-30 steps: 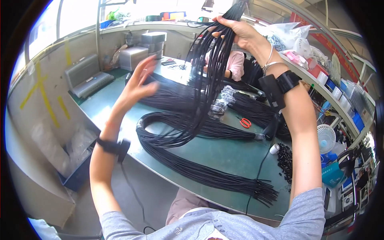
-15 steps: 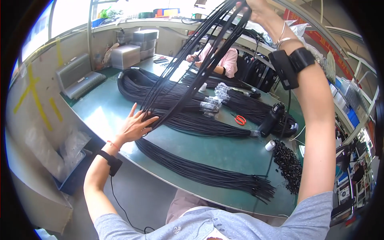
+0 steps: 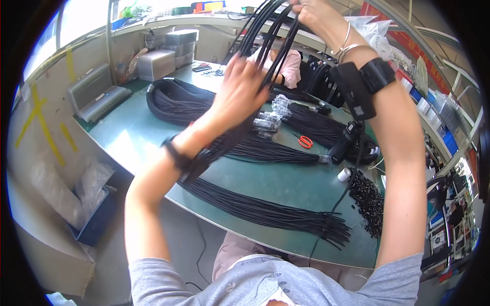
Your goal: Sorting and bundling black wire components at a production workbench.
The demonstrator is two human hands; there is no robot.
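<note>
Up at the top edge my right hand (image 3: 314, 15) is closed round the upper end of a bundle of thin black cables (image 3: 253, 31). The strands hang from it down to the left. My left hand (image 3: 237, 94), a little blurred, is closed about the same strands lower down, its back toward me; some fingertips are hidden among the cables. Below my left forearm, a loose cable bundle (image 3: 255, 211) lies along the near table edge, its ends fanned out to the right. Behind it rest a tied bundle (image 3: 275, 152) and a large looped bundle (image 3: 173, 104).
Red-handled snips (image 3: 305, 142), a black bottle (image 3: 344, 143), a white spool (image 3: 344, 175) and a heap of small black parts (image 3: 365, 199) are on the green table (image 3: 286, 186). Across it sits a person in a pink sleeve (image 3: 292, 69). Clear boxes (image 3: 156, 65) stand at the back left.
My left hand has moved up and to the right along the hanging cables, its spread fingers drawing together. My right hand has shifted slightly left, still gripping the top.
</note>
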